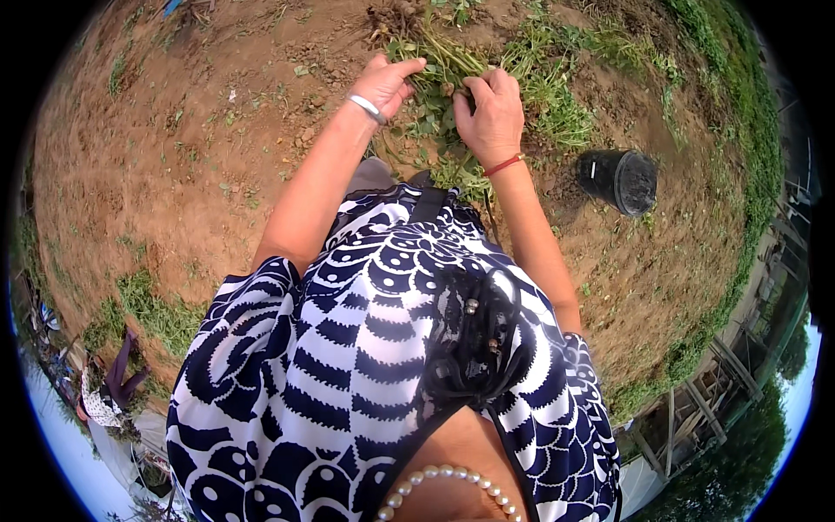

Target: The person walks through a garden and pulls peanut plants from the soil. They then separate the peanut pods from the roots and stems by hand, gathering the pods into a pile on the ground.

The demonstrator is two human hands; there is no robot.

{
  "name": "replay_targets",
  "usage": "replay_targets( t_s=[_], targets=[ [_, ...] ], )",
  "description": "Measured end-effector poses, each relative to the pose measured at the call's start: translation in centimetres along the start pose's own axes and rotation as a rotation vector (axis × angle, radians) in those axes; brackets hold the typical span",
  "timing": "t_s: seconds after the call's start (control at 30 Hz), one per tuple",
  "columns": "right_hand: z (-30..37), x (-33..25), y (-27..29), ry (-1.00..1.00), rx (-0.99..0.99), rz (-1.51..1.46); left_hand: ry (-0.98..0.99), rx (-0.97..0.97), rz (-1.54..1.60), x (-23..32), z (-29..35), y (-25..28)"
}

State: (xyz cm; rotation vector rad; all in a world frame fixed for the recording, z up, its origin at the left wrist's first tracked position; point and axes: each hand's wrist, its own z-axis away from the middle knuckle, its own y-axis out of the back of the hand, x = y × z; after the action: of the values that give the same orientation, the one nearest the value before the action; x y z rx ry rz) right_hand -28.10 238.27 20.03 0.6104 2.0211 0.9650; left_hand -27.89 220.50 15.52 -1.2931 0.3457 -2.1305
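Note:
A bundle of leafy green plants [448,56] with long pale stems lies on the soil ahead of me, its dark roots [396,22] toward the far side. My right hand [491,109], a red band at its wrist, has its fingers curled in round the stem ends. My left hand [387,84], wearing a silvery bangle, reaches the bundle from the left. Its fingers are bent, with thumb and forefinger at the leaves; what lies between them is too small to make out. A small brownish lump [447,89] shows among the stems between both hands.
A black plastic bucket [609,178] leans on the soil to my right. More cut or pulled greenery [557,109] is heaped beyond my right hand. Grass [748,130] edges the plot at right, with wooden planks [696,409] behind. Another person [109,391] is at the far lower left.

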Motion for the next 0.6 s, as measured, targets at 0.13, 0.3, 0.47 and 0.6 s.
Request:
replay_targets(
  t_s=[0.13,0.3,0.47,0.6],
  targets=[
    [0.3,0.3,0.2,-0.067,-0.074,-0.028,-0.018,0.008,-0.015,-1.0,0.1,-0.1],
    [0.5,-0.5,0.3,-0.115,-0.228,-0.027,-0.077,0.262,-0.015,-2.8,-0.6,-0.5],
    [1.6,-1.2,-0.9,-0.035,-0.232,-0.072,-0.126,0.575,-0.005,-3.7,-0.1,-3.3],
    [3.8,-2.6,-1.4,-0.023,-0.373,-0.491,0.022,0.715,0.034,-5.9,-3.7,0.5]
  ],
)
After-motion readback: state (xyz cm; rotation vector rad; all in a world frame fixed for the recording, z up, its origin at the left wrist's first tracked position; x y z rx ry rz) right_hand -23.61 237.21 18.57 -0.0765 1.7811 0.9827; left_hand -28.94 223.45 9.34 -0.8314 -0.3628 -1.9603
